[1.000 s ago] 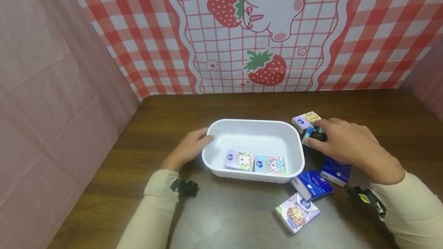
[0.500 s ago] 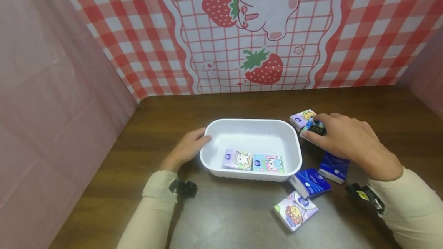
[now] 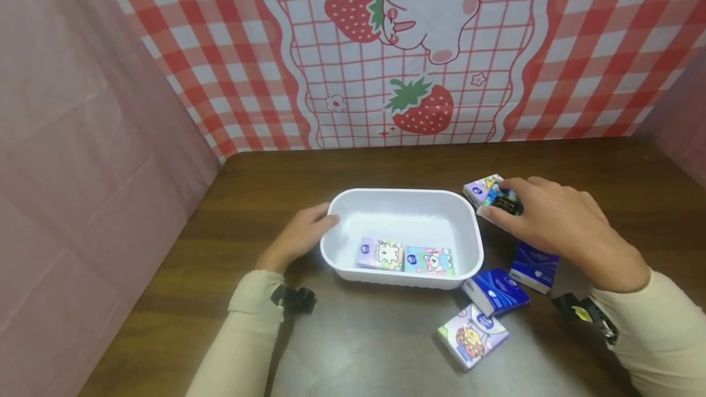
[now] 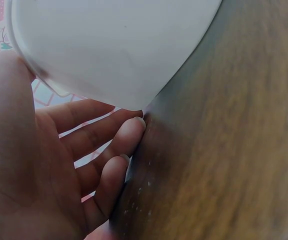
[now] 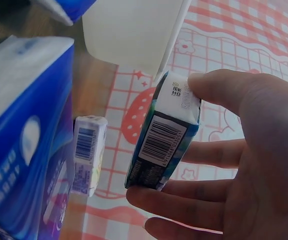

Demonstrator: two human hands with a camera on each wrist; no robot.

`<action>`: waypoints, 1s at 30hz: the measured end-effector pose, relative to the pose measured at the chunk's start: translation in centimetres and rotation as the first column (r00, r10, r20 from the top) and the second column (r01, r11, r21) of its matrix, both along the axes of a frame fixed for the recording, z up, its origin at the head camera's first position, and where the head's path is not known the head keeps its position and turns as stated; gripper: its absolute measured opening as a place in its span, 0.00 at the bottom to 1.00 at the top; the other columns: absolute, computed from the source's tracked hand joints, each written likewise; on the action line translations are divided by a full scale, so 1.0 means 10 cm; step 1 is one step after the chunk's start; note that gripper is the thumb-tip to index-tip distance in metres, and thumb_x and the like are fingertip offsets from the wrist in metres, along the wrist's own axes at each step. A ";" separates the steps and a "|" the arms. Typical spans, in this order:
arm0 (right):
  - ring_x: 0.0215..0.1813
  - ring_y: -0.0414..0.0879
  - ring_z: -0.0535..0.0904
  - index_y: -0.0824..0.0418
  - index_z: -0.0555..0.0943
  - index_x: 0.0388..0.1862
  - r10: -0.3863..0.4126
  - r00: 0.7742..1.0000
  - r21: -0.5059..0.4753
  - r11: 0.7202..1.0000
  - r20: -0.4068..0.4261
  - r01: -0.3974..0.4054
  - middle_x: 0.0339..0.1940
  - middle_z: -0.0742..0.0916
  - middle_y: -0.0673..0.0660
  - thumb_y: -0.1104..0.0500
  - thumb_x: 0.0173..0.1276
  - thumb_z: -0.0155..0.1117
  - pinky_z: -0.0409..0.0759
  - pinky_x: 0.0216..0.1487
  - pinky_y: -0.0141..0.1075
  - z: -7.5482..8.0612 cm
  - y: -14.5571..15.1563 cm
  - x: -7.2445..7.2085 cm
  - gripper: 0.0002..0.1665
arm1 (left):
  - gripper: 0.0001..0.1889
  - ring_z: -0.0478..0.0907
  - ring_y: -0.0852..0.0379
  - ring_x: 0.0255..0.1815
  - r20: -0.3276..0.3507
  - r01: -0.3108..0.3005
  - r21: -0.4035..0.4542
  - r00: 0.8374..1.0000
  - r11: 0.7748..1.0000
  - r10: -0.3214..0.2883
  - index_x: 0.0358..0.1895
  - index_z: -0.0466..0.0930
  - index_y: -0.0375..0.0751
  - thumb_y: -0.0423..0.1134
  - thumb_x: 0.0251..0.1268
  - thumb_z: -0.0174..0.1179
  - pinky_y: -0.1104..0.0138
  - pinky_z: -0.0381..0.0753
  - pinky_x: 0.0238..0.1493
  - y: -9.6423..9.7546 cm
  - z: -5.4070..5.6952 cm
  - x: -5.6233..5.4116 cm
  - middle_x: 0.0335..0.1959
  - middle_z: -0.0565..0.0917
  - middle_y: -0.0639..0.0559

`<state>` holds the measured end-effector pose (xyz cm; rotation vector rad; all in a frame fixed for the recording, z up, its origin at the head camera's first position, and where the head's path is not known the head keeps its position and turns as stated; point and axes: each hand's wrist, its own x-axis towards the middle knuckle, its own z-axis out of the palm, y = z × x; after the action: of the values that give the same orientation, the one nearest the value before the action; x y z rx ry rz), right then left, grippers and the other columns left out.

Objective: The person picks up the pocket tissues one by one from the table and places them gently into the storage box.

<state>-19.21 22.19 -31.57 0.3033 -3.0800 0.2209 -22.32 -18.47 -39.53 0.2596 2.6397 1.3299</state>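
Observation:
My left hand (image 3: 298,234) holds the left end of a white plastic tub (image 3: 394,222), thumb over the rim and fingers along the outer wall. Inside lie two tissue packs, one lilac (image 3: 379,254) and one light blue (image 3: 429,260), side by side near the front wall. To the right of the tub, my right hand (image 3: 562,222) pinches a dark, colourful tissue pack (image 5: 166,132) between thumb and fingers. The right wrist view shows its barcode side and white end. In the head view it partly covers a lilac pack (image 3: 478,190) on the table.
Two dark blue tissue packs (image 3: 499,290) lie right of the tub, the nearer one close to its front corner. A lilac pack with a cartoon (image 3: 472,337) lies in front of them. A red-checked strawberry cloth (image 3: 425,109) hangs behind the wooden table (image 3: 276,170).
My right hand has raised the dark tissue pack slightly, up and away from the blue packs. My left hand stays on the tub, and the head view has shifted a little.

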 end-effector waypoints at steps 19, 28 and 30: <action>0.56 0.73 0.76 0.63 0.70 0.72 0.042 0.999 0.005 0.999 -0.006 -0.042 0.62 0.76 0.76 0.20 0.62 0.53 0.78 0.41 0.68 0.04 -0.09 0.06 0.57 | 0.23 0.78 0.53 0.50 -0.028 0.012 0.002 1.000 1.000 -0.012 0.66 0.77 0.47 0.52 0.75 0.53 0.52 0.75 0.60 -0.01 -0.01 -0.02 0.50 0.84 0.51; 0.53 0.72 0.79 0.60 0.72 0.71 0.080 0.996 -0.001 0.997 -0.029 -0.080 0.60 0.79 0.74 0.20 0.62 0.51 0.80 0.38 0.65 0.07 -0.18 0.10 0.55 | 0.21 0.79 0.52 0.49 -0.042 0.017 0.014 0.999 1.000 -0.016 0.64 0.78 0.46 0.51 0.75 0.53 0.53 0.76 0.58 -0.01 -0.01 -0.01 0.48 0.84 0.51; 0.52 0.70 0.80 0.60 0.73 0.70 0.096 0.994 -0.008 0.995 -0.043 -0.096 0.59 0.80 0.73 0.21 0.62 0.52 0.81 0.38 0.64 0.07 -0.20 0.12 0.53 | 0.22 0.79 0.53 0.49 -0.042 0.019 0.015 0.999 1.000 -0.019 0.64 0.78 0.46 0.51 0.74 0.53 0.53 0.76 0.58 -0.01 -0.01 -0.01 0.49 0.84 0.51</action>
<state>-17.99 20.17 -30.88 0.4502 -3.0249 0.2300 -22.46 -18.57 -39.63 0.3176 2.6556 1.3540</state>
